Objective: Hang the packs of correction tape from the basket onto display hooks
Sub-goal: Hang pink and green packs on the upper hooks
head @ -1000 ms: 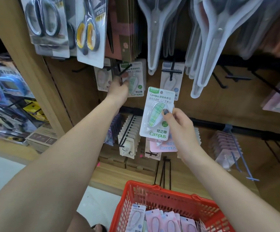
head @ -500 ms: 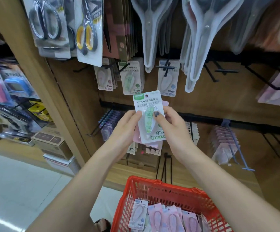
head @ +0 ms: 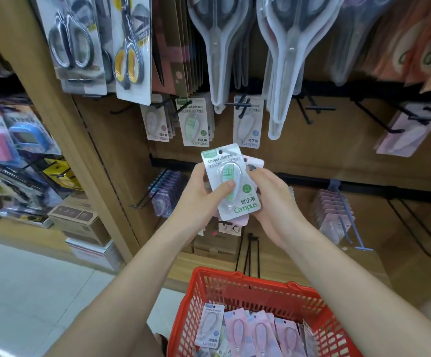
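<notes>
- Left hand: bare, no ring, no watch, no glove seen.
- Right hand: bare, no ring or band seen; a dark polished nail is seen on a fingertip at the top of the hand.
- Thumbnail on the left hand is seen short and plain, no dark polish noted there.
- Both forearms are shown uncovered below the hands, no sleeve, cuff or bracelet seen up to the frame edge.
- Wrists are bare on both sides; nothing strapped or tied.
- No markings or tattoos noted on either arm.
</notes>
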{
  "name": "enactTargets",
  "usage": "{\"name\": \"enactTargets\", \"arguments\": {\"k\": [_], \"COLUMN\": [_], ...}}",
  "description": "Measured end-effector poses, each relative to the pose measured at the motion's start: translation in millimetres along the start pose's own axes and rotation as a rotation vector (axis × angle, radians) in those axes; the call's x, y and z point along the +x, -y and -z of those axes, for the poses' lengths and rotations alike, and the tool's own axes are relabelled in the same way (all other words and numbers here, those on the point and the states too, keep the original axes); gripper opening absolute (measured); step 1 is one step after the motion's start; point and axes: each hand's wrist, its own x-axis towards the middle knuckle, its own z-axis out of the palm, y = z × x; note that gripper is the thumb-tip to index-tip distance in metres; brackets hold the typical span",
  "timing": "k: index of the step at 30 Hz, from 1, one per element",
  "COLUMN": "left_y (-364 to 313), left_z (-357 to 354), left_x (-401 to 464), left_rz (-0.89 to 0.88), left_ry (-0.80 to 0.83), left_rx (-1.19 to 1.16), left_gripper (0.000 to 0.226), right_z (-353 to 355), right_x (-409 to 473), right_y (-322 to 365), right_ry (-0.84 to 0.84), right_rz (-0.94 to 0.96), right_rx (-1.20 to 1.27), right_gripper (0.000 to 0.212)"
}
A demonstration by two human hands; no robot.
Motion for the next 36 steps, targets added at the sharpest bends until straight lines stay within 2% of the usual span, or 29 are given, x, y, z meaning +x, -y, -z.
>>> {"name": "enactTargets", "arguments": {"k": [3, 8, 11, 16, 21, 25, 31, 36], "left_y": [-2, -17, -27, -39, -42, -42, -40, -40], "left_z": [5, 29, 40, 46, 45, 41, 34, 34], "left_x": [4, 9, 15, 24, 29, 31, 33, 33], "left_rz": [0.012, -0.005, -0.057, -0.102, -0.071, -0.079, -0.065, -0.042], "left_ry": [-0.087, -0.212, -0.320, -0.423, -0.449, -0.443, -0.468, -0.473], "left_rx": [-0.078, -0.147, -0.118, -0.109, -0.053, -0.010, 0.007, 0.001], "left_gripper": [0.042, 0.035, 0.031, 0.034, 0.035, 0.038, 0.043, 0.045], "right_z": [14, 60, 87, 116, 141, 154, 170, 185], "right_x": [-1, -19, -32, -48, -54, -61, -68, -69], "right_y": [2, 14, 31, 61, 81, 81, 85, 88], "right_ry": [-0.131, -0.248, -0.347, -0.537, -0.691, -0.748, -0.895, -1.002], "right_rz": [0.065, 0.253, 0.321, 0.389, 0.534, 0.626, 0.698, 0.713], "right_rx": [-0.086, -0.289, -0.203, -0.126, -0.165, -0.269, -0.316, -0.258], "right_gripper": [0.021, 0.042, 0.050, 0.041, 0.032, 0.043, 0.046, 0.050]}}
